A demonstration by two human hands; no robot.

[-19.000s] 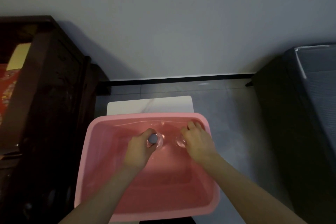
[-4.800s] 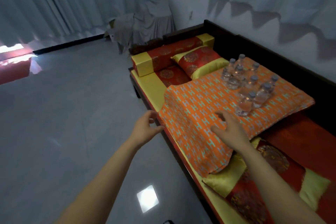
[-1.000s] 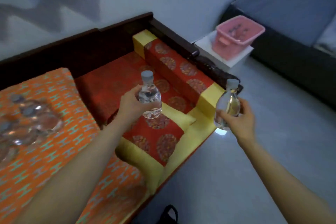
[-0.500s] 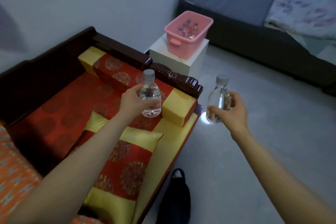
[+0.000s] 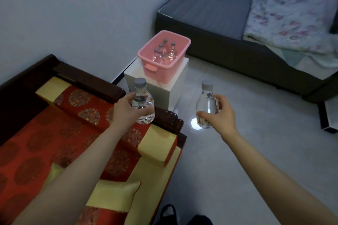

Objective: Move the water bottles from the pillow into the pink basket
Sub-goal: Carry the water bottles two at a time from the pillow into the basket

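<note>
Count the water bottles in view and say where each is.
6. One bottle in the left hand, one bottle in the right hand, four bottles standing in the pink basket; others may hide behind them.

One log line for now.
left hand: grips left bottle | right hand: grips right bottle | pink basket: four bottles upright, on white stand

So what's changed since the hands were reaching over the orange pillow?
Both hands were empty then. Now the left hand grips one water bottle and the right hand grips a second bottle, both upright. The view has swung away from the pillow toward the pink basket, now nearer. Over the last second the grips stayed the same, and the basket stayed on its white stand.
</note>
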